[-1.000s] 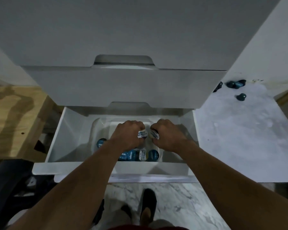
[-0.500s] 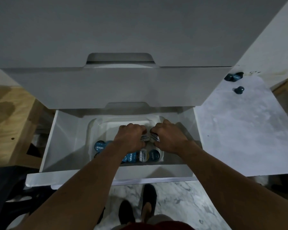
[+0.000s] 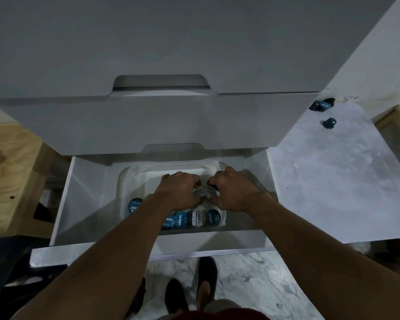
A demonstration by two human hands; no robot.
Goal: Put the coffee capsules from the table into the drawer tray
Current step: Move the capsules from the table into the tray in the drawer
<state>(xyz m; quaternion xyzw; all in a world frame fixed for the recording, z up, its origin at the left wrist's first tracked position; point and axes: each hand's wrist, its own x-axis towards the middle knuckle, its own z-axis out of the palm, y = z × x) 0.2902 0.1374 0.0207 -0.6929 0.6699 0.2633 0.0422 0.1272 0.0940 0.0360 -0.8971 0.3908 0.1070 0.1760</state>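
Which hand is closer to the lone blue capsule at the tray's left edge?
Left. The left hand, gripping a white-lidded capsule, is just right of the blue capsule; the right hand, gripping another, is farther right, past the left.

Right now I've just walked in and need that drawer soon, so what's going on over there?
A person is loading coffee capsules into the clear tray in the open drawer. Low over the tray, the left hand grips a white-lidded capsule and the right hand grips a second white-lidded capsule. Several stored capsules already line the tray's near edge. A few dark capsules lie on the table to the right, not yet moved.
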